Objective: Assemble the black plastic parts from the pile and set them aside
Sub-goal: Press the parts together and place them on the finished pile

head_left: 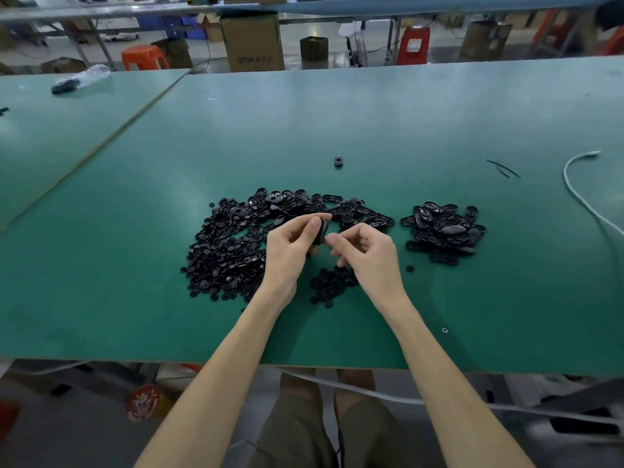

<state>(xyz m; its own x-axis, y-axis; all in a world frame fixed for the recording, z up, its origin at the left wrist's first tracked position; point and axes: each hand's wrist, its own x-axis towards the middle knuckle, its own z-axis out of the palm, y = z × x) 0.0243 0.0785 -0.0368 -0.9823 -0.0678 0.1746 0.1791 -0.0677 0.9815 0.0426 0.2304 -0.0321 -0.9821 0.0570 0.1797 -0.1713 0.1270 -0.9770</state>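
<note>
Black oval part (320,233) pinched on edge in your left hand (290,251), above the matte green table (337,113).
Your left thumb and forefinger clamp its smooth rounded shell. Your right hand (369,256) curls, thumb and fingertip together just beside the part; whether they hold anything you cannot tell. A loose pile (233,248) of small round and oval pieces sprawls left of your fingers, and a heap of ovals (442,228) lies to their right.

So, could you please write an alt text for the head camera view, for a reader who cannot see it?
A person's left hand pinches an oval black plastic part above a green table, and the right hand holds its pinched fingertips against it. A large pile of black parts lies left and behind the hands, a smaller pile to the right.
</note>
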